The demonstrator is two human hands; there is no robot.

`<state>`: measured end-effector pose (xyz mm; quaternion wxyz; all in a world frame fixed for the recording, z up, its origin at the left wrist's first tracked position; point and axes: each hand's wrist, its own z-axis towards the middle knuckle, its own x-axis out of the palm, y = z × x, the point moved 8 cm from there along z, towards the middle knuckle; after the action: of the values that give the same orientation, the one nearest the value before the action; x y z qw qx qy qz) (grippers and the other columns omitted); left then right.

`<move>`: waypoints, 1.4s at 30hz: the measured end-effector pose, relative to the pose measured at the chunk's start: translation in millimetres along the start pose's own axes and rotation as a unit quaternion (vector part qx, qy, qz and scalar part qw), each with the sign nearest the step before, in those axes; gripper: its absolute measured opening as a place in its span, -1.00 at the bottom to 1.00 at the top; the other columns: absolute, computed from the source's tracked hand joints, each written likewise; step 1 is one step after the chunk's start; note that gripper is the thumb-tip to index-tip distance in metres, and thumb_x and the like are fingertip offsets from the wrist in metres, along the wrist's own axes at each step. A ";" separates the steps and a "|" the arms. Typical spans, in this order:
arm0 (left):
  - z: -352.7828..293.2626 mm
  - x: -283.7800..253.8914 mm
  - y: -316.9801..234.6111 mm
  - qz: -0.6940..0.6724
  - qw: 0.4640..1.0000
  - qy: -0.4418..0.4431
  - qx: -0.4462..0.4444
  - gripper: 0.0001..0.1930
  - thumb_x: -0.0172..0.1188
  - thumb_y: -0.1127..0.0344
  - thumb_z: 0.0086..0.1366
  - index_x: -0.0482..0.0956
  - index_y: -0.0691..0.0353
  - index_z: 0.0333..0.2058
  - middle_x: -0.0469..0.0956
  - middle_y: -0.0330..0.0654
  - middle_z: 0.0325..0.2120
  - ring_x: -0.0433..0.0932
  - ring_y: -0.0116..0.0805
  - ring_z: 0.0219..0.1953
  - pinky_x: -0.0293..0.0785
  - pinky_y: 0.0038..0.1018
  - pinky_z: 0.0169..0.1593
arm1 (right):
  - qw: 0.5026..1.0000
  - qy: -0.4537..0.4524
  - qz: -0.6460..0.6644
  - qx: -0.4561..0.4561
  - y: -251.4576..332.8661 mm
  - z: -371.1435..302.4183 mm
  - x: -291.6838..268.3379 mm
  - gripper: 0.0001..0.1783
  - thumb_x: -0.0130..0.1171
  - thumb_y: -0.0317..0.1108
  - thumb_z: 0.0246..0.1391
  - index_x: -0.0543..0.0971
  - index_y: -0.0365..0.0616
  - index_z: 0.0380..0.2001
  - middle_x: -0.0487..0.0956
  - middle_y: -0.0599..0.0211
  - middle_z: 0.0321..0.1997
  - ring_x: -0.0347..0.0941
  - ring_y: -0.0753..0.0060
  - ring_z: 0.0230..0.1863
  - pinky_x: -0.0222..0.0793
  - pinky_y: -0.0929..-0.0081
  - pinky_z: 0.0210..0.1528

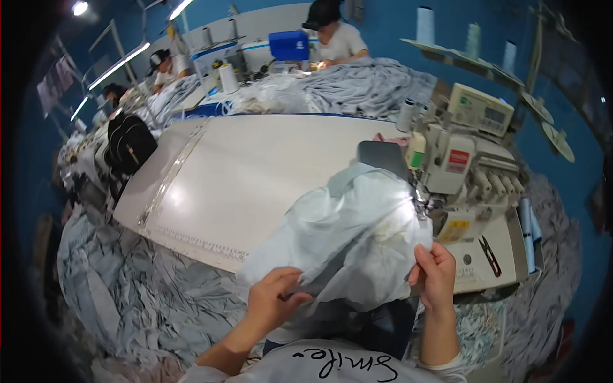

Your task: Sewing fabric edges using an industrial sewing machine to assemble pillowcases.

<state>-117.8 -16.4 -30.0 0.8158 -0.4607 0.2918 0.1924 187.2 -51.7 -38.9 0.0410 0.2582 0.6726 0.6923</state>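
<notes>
A pale blue-grey piece of cloth (345,223) lies bunched over the front of the worktable, its right edge under the lit needle area of an overlock sewing machine (447,156). At the cloth's right edge my right hand (436,274) is closed, pinching the fabric between thumb and fingers just below the machine head. My left hand (276,298) touches the cloth's near left part, its thumb and forefinger curved and apart. Part of the left fingers is hard to make out against the folds. The cloth's lower edge hangs toward my lap.
Thread snips (490,256) lie on the machine's right-hand bed. The white tabletop (242,172) carries ruler strips. Heaps of grey fabric (147,287) surround the table. A black bag (129,150) stands left. Thread cones (472,41) sit above. Co-workers (341,41) work behind piled cloth.
</notes>
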 end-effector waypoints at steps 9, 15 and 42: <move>147.7 21.9 8.3 0.034 0.980 -0.068 0.184 -0.40 0.34 0.29 -0.02 0.39 0.20 0.04 0.44 0.01 -0.05 0.39 0.03 -0.01 0.31 -0.23 0.05 | 1.000 0.003 -0.006 -0.020 -5.6 -1.7 14.8 -0.85 0.13 -0.35 0.15 0.50 -0.22 -0.40 0.49 0.44 -0.63 0.29 0.69 -0.79 0.18 0.74 -0.73; 189.7 48.4 37.9 -0.024 0.987 0.004 0.156 -0.68 0.22 0.42 0.02 0.56 0.19 -0.17 0.58 -0.11 -0.31 0.53 -0.13 -0.23 0.42 -0.31 -0.13 | 1.000 -0.012 -0.011 -0.022 -0.8 -2.3 10.7 -0.85 0.13 -0.35 0.15 0.50 -0.22 -0.40 0.48 0.46 -0.64 0.29 0.69 -0.79 0.19 0.74 -0.73; 182.8 -34.4 19.3 -0.134 0.943 -0.058 0.298 -0.70 0.12 0.60 -0.02 0.67 0.17 -0.29 0.57 -0.27 -0.42 0.48 -0.38 -0.29 0.28 -0.43 -0.03 | 0.998 -0.031 -0.043 -0.026 -3.7 -1.9 12.3 -0.83 0.13 -0.34 0.16 0.48 -0.24 -0.38 0.49 0.43 -0.59 0.28 0.69 -0.77 0.18 0.75 -0.72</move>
<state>-100.5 149.7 54.3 0.9497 -0.2189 0.2236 0.0123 174.7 -48.2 -38.7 0.0986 0.2489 0.6632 0.6989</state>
